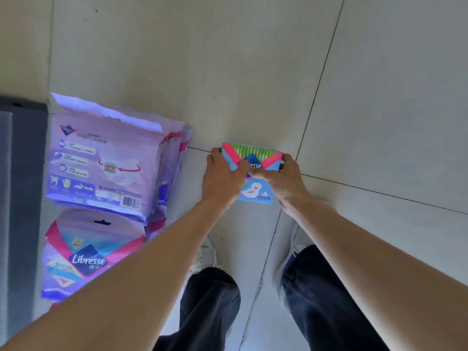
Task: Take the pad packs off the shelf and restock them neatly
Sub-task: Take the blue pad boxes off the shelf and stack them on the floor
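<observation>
Blue is showing in the middle of the head view, where the person is holding a blue pack [255, 191] low over the floor tiles [253, 72]. The left hand [222, 178] is gripping its left side. The right hand [283, 181] is gripping its right side. Both thumbs are pressing on the front, near the name. Whether the pack is touching the floor cannot be told.

The pack is lying flat-side up, with its top edge pointing away from the person and its bottom edge pointing back toward the shoes [205, 252]. Green strips are showing in a row along that top edge; they are probably the pads inside.

Two piles of purple packs [101, 158] are lying on the floor to the left, well apart from the blue pack. The left hand is nearer to them. A grey thing [22, 173] is sitting at the left edge; it may be the shelf, but that is not clear.
</observation>
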